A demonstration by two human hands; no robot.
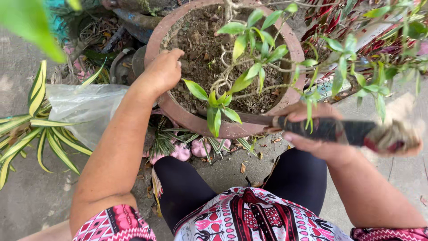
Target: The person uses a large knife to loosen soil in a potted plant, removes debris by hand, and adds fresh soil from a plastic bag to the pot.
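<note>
A round terracotta pot [187,117] filled with dark soil [200,49] holds a thin branching plant [249,53] with green leaves. My left hand [162,71] rests closed on the pot's near-left rim, fingers curled over the soil. My right hand [312,131] grips a tool with a dark wrapped handle [339,130] at the pot's near-right edge; its blade [249,118] lies against the pot's outer rim. The handle's far end is blurred.
A clear plastic bag [84,109] lies left of the pot, beside a yellow-green striped plant [31,129]. Red-leaved plants [334,18] stand at the back right. Pink sandals [191,151] and my dark-legginged knees sit below the pot on the concrete ground [26,201].
</note>
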